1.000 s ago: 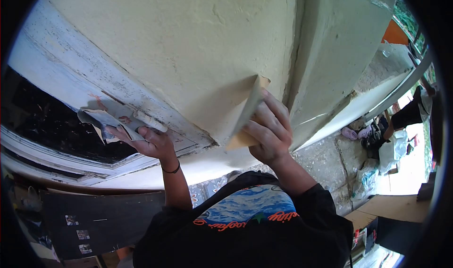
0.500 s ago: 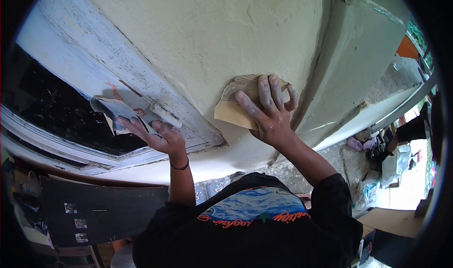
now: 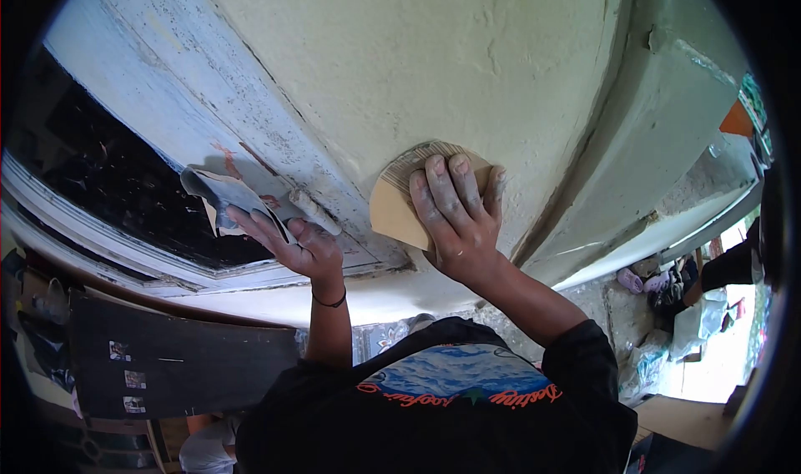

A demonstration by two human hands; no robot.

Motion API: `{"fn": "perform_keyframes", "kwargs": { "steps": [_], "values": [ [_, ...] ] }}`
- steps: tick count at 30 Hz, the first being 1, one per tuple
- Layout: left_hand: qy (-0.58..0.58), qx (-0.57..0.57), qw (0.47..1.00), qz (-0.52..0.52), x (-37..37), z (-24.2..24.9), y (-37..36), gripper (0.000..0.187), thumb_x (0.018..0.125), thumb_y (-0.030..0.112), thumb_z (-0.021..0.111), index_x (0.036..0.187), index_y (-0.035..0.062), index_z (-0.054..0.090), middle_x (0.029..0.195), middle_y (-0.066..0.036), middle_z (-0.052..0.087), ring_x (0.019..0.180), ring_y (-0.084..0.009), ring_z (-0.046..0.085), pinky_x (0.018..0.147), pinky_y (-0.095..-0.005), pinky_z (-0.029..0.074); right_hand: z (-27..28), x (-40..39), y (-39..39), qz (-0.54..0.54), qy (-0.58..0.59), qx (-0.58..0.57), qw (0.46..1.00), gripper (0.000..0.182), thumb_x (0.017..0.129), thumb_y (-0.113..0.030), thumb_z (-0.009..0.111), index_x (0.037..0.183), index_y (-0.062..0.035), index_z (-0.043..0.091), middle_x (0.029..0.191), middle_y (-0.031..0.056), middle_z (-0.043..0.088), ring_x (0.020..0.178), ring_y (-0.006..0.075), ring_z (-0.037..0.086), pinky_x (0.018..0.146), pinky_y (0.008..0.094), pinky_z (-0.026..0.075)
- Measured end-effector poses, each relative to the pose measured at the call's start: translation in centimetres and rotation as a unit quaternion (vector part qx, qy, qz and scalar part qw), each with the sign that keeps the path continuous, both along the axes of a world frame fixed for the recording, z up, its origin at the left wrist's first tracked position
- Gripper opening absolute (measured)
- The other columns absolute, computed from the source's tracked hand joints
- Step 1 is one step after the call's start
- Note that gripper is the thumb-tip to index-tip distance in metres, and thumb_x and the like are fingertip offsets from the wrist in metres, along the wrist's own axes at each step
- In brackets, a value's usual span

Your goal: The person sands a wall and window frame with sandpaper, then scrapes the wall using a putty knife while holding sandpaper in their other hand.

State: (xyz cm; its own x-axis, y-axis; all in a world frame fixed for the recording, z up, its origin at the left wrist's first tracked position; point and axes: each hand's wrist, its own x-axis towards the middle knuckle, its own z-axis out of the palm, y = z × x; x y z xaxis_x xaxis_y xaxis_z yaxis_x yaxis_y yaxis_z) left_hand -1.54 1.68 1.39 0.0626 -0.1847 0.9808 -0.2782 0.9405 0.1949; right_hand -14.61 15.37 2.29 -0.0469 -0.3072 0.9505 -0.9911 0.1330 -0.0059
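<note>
My right hand [image 3: 460, 211] presses a tan sheet of sandpaper [image 3: 399, 211] flat against the cream wall [image 3: 359, 65], fingers spread over it and dusty. My left hand [image 3: 288, 242] is beside the window frame, with a folded grey sheet [image 3: 229, 194] held between thumb and fingers. Close to the left thumb, a pale handle-like fitting [image 3: 314, 210] sits on the worn white-blue window frame [image 3: 225, 82]. The palm of the right hand and the middle of the tan sheet are hidden.
Dark window glass [image 3: 108, 165] lies at the left. A black panel [image 3: 200, 365] is below it. At the right are a raised pillar edge [image 3: 659, 115], shoes [image 3: 642, 280], plastic bags [image 3: 697, 324] and part of another person in dark clothing [image 3: 730, 265].
My right hand and the tan sheet have moved slightly left and down along the wall. The whole view has shifted a little; my left hand still holds the grey sheet.
</note>
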Motion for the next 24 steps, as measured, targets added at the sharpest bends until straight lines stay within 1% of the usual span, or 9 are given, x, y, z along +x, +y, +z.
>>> {"fn": "perform_keyframes", "kwargs": {
  "steps": [2, 4, 7, 9, 12, 15, 18, 22, 24],
  "values": [
    [0.003, 0.006, 1.0, -0.007, 0.1, -0.5, -0.2, 0.047, 0.095, 0.021, 0.031, 0.138, 0.0054, 0.019, 0.142, -0.024, 0.01, 0.132, -0.0396, 0.011, 0.104, -0.0502, 0.018, 1.0, -0.3, -0.4, -0.005, -0.005, -0.023, 1.0, 0.035, 0.076, -0.016, 0.05, 0.109, -0.0104, 0.061, 0.125, 0.0062, 0.05, 0.123, 0.0228, 0.04, 0.106, 0.051, 0.005],
    [-0.004, 0.01, 1.0, -0.021, 0.2, -0.7, -0.5, 0.049, 0.095, 0.022, 0.031, 0.138, 0.0036, 0.017, 0.142, -0.024, 0.01, 0.132, -0.0394, 0.011, 0.104, -0.0497, 0.018, 4.0, -0.3, -0.5, -0.014, -0.023, -0.06, 0.998, 0.036, 0.075, -0.015, 0.051, 0.109, -0.0098, 0.061, 0.125, 0.0068, 0.05, 0.122, 0.023, 0.041, 0.106, 0.0508, 0.006],
    [0.031, 0.046, 0.996, -0.076, -0.1, -0.9, -0.4, 0.053, 0.095, 0.026, 0.032, 0.137, -0.0004, 0.014, 0.143, -0.024, 0.009, 0.132, -0.0391, 0.011, 0.105, -0.0483, 0.019, 5.5, -0.2, -1.2, -0.006, -0.055, -0.119, 0.991, 0.037, 0.074, -0.013, 0.051, 0.109, -0.0085, 0.061, 0.125, 0.0073, 0.05, 0.121, 0.0234, 0.042, 0.106, 0.0506, 0.007],
    [0.02, 0.055, 0.997, -0.055, 0.1, -1.0, -0.5, 0.056, 0.095, 0.028, 0.032, 0.137, -0.0033, 0.01, 0.143, -0.023, 0.008, 0.132, -0.0384, 0.012, 0.105, -0.0467, 0.02, 3.4, 0.3, -0.7, 0.01, -0.093, -0.095, 0.991, 0.037, 0.074, -0.011, 0.051, 0.109, -0.0057, 0.06, 0.124, 0.0108, 0.05, 0.122, 0.0264, 0.041, 0.106, 0.0505, 0.007],
    [0.019, 0.052, 0.997, -0.05, 0.2, -1.2, -0.7, 0.058, 0.095, 0.029, 0.032, 0.136, -0.0044, 0.009, 0.143, -0.023, 0.007, 0.132, -0.038, 0.013, 0.105, -0.046, 0.021, -4.4, 1.2, -0.4, 0.021, -0.136, -0.051, 0.989, 0.035, 0.075, -0.009, 0.049, 0.108, -0.0029, 0.059, 0.122, 0.0163, 0.051, 0.123, 0.0308, 0.039, 0.106, 0.0505, 0.004],
    [0.019, 0.068, 0.996, -0.063, 0.2, -1.3, -0.6, 0.059, 0.095, 0.029, 0.032, 0.136, -0.0062, 0.009, 0.143, -0.023, 0.006, 0.132, -0.0373, 0.013, 0.104, -0.0452, 0.023, -7.6, 1.1, -0.6, -0.012, -0.121, -0.046, 0.992, 0.034, 0.076, -0.01, 0.049, 0.107, -0.0019, 0.058, 0.121, 0.0182, 0.051, 0.123, 0.0326, 0.038, 0.106, 0.0502, 0.004],
    [0.032, 0.067, 0.991, -0.109, 0.2, -1.7, -1.0, 0.06, 0.094, 0.03, 0.033, 0.135, -0.007, 0.009, 0.143, -0.022, 0.006, 0.132, -0.0366, 0.013, 0.104, -0.0441, 0.024, -3.3, 0.8, -1.0, -0.016, -0.142, -0.091, 0.986, 0.035, 0.078, -0.011, 0.048, 0.11, -0.0011, 0.057, 0.123, 0.0186, 0.049, 0.124, 0.034, 0.037, 0.106, 0.05, 0.004],
    [0.021, 0.063, 0.994, -0.089, 0.6, -2.3, -1.7, 0.06, 0.094, 0.031, 0.034, 0.136, -0.0064, 0.011, 0.143, -0.022, 0.005, 0.132, -0.0358, 0.012, 0.104, -0.0443, 0.024, 0.7, 0.1, -0.8, -0.013, -0.153, -0.128, 0.98, 0.038, 0.077, -0.009, 0.05, 0.113, -0.0006, 0.056, 0.125, 0.0185, 0.048, 0.125, 0.0336, 0.036, 0.106, 0.0484, 0.004],
    [0.055, 0.061, 0.99, -0.116, 0.2, -2.2, -1.7, 0.056, 0.09, 0.012, 0.036, 0.137, -0.0046, 0.01, 0.138, -0.023, 0.021, 0.122, -0.027, 0.034, 0.097, -0.0322, 0.032, 0.8, 0.0, -0.6, -0.011, -0.153, -0.126, 0.98, 0.038, 0.076, -0.009, 0.051, 0.113, -0.0008, 0.056, 0.125, 0.0182, 0.048, 0.125, 0.0331, 0.036, 0.107, 0.0479, 0.004]
  ]
}}
